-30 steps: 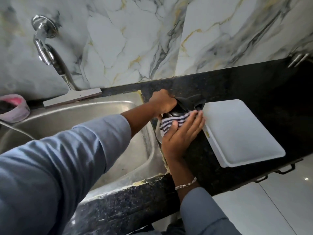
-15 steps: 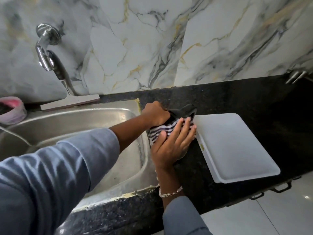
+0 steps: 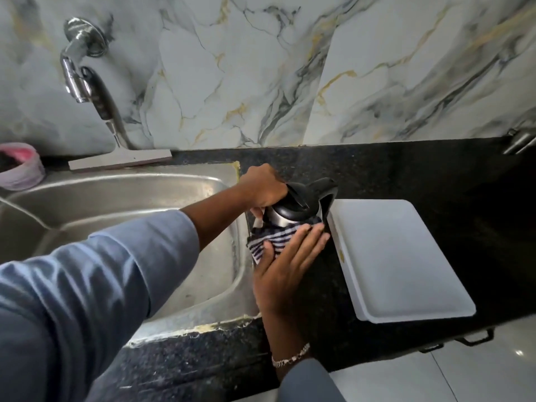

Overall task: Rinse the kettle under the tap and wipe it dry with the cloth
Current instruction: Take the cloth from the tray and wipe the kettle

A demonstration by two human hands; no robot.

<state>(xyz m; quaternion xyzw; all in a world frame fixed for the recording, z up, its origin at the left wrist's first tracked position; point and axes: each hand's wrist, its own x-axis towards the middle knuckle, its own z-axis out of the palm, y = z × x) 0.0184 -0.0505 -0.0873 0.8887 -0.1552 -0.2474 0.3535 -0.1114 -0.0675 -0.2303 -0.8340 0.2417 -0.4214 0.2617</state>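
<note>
step: wiping dry | my left hand [image 3: 262, 189] grips kettle [image 3: 293, 208] top | right hand [image 3: 285, 266] flat, fingers together, pressing striped cloth [image 3: 268, 242] on side | next: probably turn kettle, wipe unwiped side

No readable text, label, brand, number or sign showing anywhere: none on kettle [image 3: 293, 210], cloth [image 3: 268, 242], tray [image 3: 406, 256], or tap [image 3: 84, 71].

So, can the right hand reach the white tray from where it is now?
Probably yes. The right hand presses the striped cloth on the kettle, and the white tray lies just beside it on the counter, nothing between them; it must release the cloth first.
</note>
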